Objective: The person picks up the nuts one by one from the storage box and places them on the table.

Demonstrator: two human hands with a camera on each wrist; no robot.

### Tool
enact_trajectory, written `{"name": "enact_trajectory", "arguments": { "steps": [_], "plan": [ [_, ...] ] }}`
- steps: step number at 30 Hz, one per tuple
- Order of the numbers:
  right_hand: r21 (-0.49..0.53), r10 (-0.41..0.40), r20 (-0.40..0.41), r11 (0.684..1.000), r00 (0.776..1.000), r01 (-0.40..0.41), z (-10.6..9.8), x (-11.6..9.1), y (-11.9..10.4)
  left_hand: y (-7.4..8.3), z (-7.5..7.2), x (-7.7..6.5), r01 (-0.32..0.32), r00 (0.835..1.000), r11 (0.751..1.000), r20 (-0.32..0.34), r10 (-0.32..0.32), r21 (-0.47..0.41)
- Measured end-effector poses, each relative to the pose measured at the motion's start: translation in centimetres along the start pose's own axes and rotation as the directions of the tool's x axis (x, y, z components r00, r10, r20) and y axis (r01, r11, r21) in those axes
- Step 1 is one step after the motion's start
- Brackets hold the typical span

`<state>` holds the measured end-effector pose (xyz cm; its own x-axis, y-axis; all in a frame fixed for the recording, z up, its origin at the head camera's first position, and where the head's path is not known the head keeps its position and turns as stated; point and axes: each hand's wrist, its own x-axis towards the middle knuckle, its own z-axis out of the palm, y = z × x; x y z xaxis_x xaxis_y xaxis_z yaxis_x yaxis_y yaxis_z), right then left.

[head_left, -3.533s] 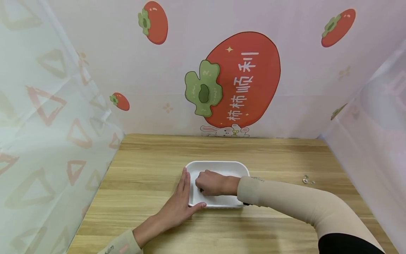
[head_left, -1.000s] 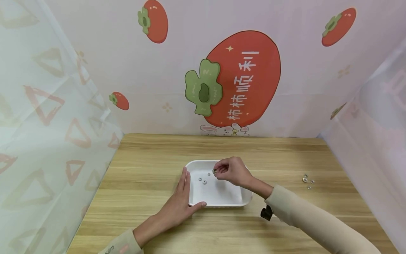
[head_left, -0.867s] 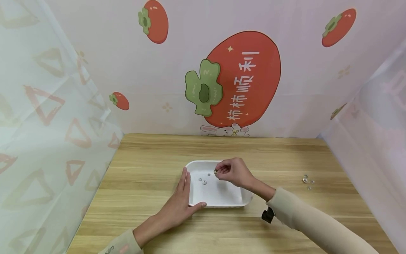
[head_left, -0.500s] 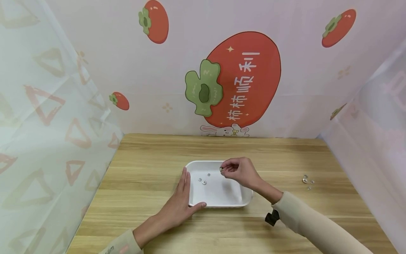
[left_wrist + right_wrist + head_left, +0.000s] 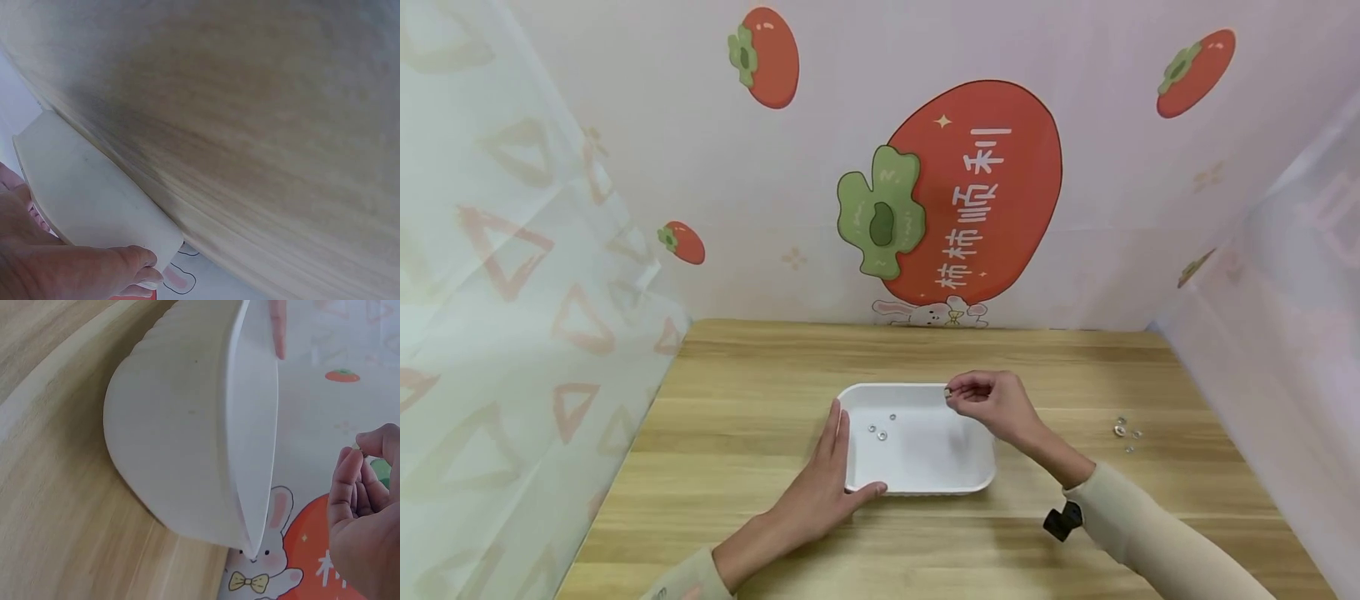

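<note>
Right hand (image 5: 1002,408): fingers pinch a small metal-looking piece (image 5: 948,393) above the white tray's (image 5: 925,462) far-right corner.
Probably light, rigid, slick: grip opposite edges. Tray likely light, prone to sliding; left hand (image 5: 818,492), fingers straight, braces its left side.

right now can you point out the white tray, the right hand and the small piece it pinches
White tray (image 5: 925,460), head view: bare inside floor.
Right hand (image 5: 1003,408), head view: middle of the hand.
Small piece (image 5: 947,392), head view: its exposed side.
</note>
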<state>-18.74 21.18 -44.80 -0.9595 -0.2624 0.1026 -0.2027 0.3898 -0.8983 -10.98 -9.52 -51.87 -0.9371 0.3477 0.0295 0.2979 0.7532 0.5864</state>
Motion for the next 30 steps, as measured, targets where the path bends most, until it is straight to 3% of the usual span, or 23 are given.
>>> {"name": "enact_trajectory", "arguments": {
  "steps": [30],
  "plan": [
    [-0.075,0.039,-0.187,0.996,0.982,-0.054,-7.4,-2.3,2.3,0.0,0.0,0.2,-0.009,1.0,1.0,-0.011,0.009,-0.003]
  ]
}}
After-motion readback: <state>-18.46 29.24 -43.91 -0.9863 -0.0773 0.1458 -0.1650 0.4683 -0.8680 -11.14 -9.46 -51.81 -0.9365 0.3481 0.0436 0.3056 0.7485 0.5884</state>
